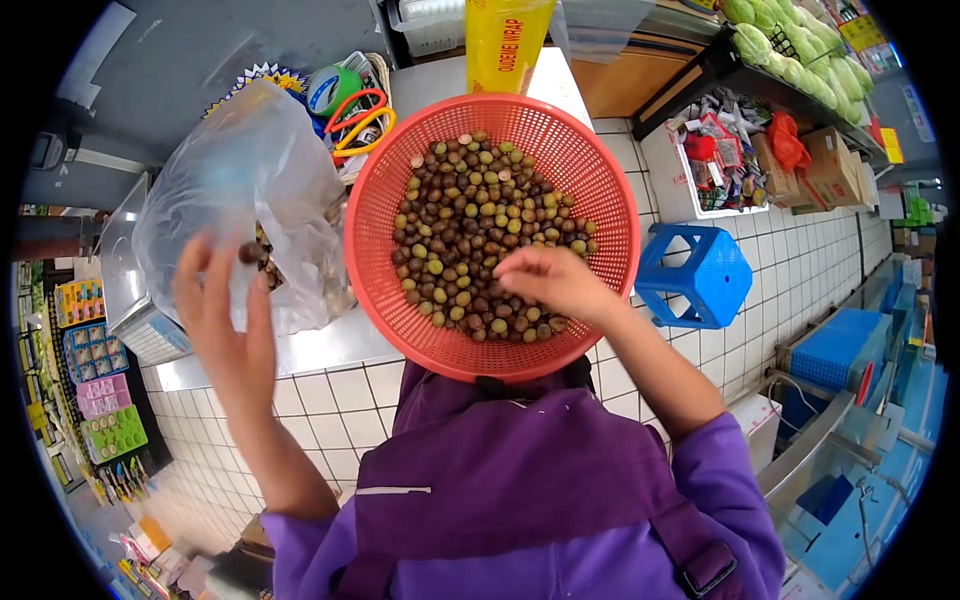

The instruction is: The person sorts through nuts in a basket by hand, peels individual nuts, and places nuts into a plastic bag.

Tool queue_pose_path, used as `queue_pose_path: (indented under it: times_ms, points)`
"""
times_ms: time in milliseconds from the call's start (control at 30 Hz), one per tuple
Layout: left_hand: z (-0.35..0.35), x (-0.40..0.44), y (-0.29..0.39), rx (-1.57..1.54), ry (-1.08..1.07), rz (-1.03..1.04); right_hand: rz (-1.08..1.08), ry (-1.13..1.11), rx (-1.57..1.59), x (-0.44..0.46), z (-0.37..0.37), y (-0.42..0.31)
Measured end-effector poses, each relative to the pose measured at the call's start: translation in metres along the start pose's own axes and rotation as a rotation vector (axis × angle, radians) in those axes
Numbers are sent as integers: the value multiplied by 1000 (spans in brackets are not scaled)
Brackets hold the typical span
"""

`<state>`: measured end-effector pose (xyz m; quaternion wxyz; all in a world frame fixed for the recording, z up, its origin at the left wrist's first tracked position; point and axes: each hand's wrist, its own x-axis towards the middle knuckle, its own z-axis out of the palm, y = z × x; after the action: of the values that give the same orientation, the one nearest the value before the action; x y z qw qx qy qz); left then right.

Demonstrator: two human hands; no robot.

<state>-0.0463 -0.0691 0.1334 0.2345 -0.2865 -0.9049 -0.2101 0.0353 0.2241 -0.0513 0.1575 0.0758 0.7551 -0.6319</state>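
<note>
At the bag [265, 140], your left hand [235, 350] has its fingers spread by a blurred nut [249, 253], perhaps airborne; a loose toss could miss. Your right hand [550, 282] bends into the nuts [462, 235] inside the red basket [480, 368]; I can't tell whether it pinches one. Leaning could spill them. Beyond, the yellow box [510, 45] reads "OUDEMEI WRAP".

- You are in a shop, apparently a grocery.
- Ahead on your right, green vegetables [800, 50] fill a shelf beside a yellow sign [862, 32].
- On your left, coloured trays [115, 433] of goods stand in a row.
</note>
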Motion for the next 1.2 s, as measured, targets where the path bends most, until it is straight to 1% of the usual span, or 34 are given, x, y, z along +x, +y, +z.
queue_pose_path:
  times_ms: [67,100,133,167,200,233,267,300,333,367,400,467,500,567,600,667,700,733,767,800,833,867,933,1000,1033,1067,1133,1200]
  points:
    - [-5,-2,0,89,73,-29,-147,223,-323,9,-17,-25]
    - [0,-10,5,-59,83,60,-203,250,-425,18,-20,-28]
    - [9,-19,15,-207,58,96,-263,275,-526,27,-22,-30]
    - [19,-18,30,-395,-64,142,-264,273,-524,36,-19,-30]
    - [32,-17,40,-414,-253,93,-281,265,-607,47,-14,-27]
    - [61,-24,43,-488,-289,84,-298,257,-691,54,-7,-23]
    - [92,-31,37,-495,-384,25,-301,255,-689,57,0,-21]
    - [122,-38,30,-502,-479,-33,-289,246,-831,58,9,-18]
    - [148,-41,21,-458,-489,-44,-274,238,-974,60,15,-16]
    - [171,-42,14,-417,-499,-54,-246,209,-1032,63,17,-12]
    - [190,-43,10,-423,-501,-55,-241,207,-1035,63,18,-12]
    - [215,-42,5,-223,-663,-10,-174,138,-1108,64,16,-15]
    - [218,-40,6,-224,-661,-9,-175,139,-1110,63,15,-13]
    - [221,-37,10,-82,-733,61,-281,226,-872,55,10,-6]
    - [218,-35,11,-81,-729,58,-285,225,-875,48,6,-16]
    - [202,-30,18,-253,-743,-12,-28,161,-230,26,-2,-42]
    - [192,-25,23,-255,-750,-6,-89,172,-51,19,-2,-40]
    - [179,-20,30,-499,-785,-239,-81,177,-47,11,-2,-41]
    - [170,-19,36,-739,-805,-477,-54,130,163,2,-3,-49]
    - [165,-22,39,-741,-811,-473,-30,85,374,-6,-3,-56]
    - [159,-27,41,-934,-697,-494,-57,66,498,-12,0,-63]
    - [153,-31,43,-1122,-571,-513,-59,69,498,-16,1,-67]
    - [135,-31,51,-1165,-579,-514,-95,6,654,-23,4,-74]
    - [119,-31,60,-1364,-556,-534,-81,18,657,-30,10,-79]
    - [116,-34,61,-1432,-523,-519,-115,9,655,-33,14,-78]
    - [111,-33,62,-1432,-520,-518,-149,1,651,-35,17,-78]
    - [98,-27,65,-1075,-522,-215,-168,-1,639,-41,22,-81]
    - [90,-30,69,-877,-433,38,-152,12,602,-45,28,-87]
